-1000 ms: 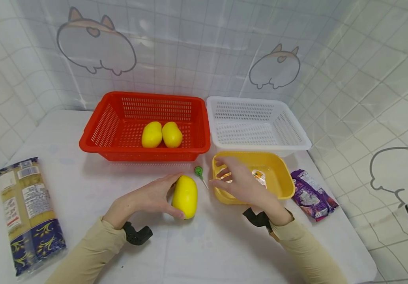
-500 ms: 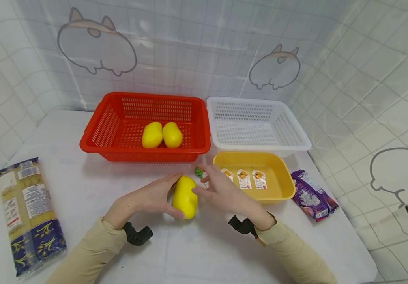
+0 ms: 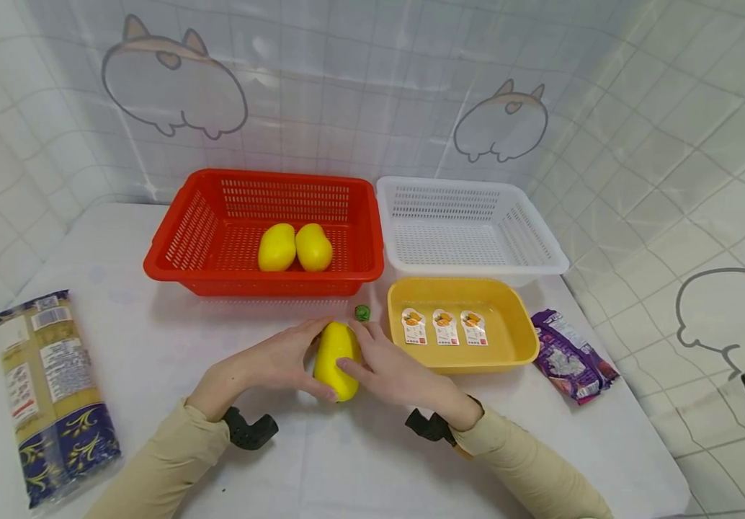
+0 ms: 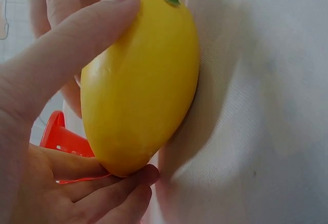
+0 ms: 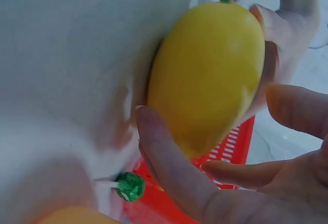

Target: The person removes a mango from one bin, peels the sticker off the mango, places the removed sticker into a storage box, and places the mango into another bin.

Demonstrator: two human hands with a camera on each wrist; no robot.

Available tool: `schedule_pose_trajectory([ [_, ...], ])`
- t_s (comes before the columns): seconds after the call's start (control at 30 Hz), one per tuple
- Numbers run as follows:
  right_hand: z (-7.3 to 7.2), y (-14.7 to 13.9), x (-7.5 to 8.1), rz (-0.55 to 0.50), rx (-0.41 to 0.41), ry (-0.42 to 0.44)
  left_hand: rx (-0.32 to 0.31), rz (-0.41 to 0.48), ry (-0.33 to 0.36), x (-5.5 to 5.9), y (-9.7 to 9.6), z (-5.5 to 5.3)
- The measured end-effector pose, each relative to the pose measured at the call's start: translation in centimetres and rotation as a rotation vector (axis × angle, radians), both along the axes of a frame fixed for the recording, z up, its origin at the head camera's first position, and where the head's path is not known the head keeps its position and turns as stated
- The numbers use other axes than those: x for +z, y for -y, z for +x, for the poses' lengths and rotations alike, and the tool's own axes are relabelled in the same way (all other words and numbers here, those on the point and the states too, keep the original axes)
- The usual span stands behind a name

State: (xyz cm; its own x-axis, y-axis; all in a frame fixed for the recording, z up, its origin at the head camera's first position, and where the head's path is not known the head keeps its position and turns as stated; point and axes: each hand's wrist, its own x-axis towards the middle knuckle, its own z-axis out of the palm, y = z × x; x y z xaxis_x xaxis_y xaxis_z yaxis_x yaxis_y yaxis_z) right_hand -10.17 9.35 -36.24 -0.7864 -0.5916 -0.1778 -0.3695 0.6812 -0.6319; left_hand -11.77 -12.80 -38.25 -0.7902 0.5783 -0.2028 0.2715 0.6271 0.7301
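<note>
A yellow mango (image 3: 336, 360) with a small green stem tip lies on the white table in front of me. My left hand (image 3: 275, 364) holds it from the left, thumb at the near end and fingers round the far side. On the opposite side is my right hand (image 3: 398, 367), its thumb over the mango in the head view. In the right wrist view that thumb (image 5: 297, 108) looks apart from the skin, and a nearly straight finger (image 5: 164, 152) overlaps the mango's lower edge; contact is unclear. A green-wrapped lollipop (image 3: 362, 313) lies just beyond, its stick hidden in the head view.
Behind stand a red basket (image 3: 269, 275) holding two mangoes (image 3: 295, 247) and a white basket (image 3: 476, 270). A yellow basin (image 3: 511, 346) with three mango-picture labels (image 3: 445, 328) is at right, beside a purple packet (image 3: 570, 357). Packed noodles (image 3: 55, 396) lie far left.
My right hand has moved left from over the yellow basin, past the lollipop, to the mango's right side. The labels in the basin are now uncovered. My left hand keeps its hold.
</note>
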Motion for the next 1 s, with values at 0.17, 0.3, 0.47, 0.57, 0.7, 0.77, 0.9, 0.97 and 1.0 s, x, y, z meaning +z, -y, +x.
schedule_pose_trajectory([
  [0.17, -0.1, 0.0, -0.6, -0.007, 0.002, 0.022, -0.004, 0.001, -0.004, 0.0, 0.0, -0.1],
  [0.3, -0.1, 0.0, -0.8, -0.018, 0.011, 0.038, -0.008, 0.003, -0.001, 0.0, 0.0, -0.1],
  [0.47, -0.1, 0.0, -0.9, -0.011, 0.013, 0.049, -0.013, 0.014, 0.004, -0.1, 0.0, -0.1],
  [0.57, -0.2, 0.0, -0.9, 0.007, 0.005, 0.056, -0.015, 0.021, 0.005, -0.2, 0.1, -0.2],
  [0.7, -0.2, 0.0, -0.9, 0.022, 0.002, 0.061, -0.029, 0.028, 0.001, -0.2, 0.3, -0.3],
  [0.77, -0.2, 0.0, -0.9, 0.022, 0.003, 0.060, -0.038, 0.033, -0.006, -0.1, 0.4, -0.3],
  [0.9, -0.2, 0.0, -0.9, 0.027, 0.003, 0.058, -0.034, 0.037, -0.007, 0.3, 0.8, -0.4],
  [0.97, -0.3, 0.0, -0.9, 0.030, -0.001, 0.061, -0.026, 0.029, -0.009, 0.6, 1.0, -0.4],
  [1.0, -0.3, 0.0, -0.9, 0.031, -0.002, 0.062, -0.023, 0.026, -0.009, 0.8, 1.2, -0.4],
])
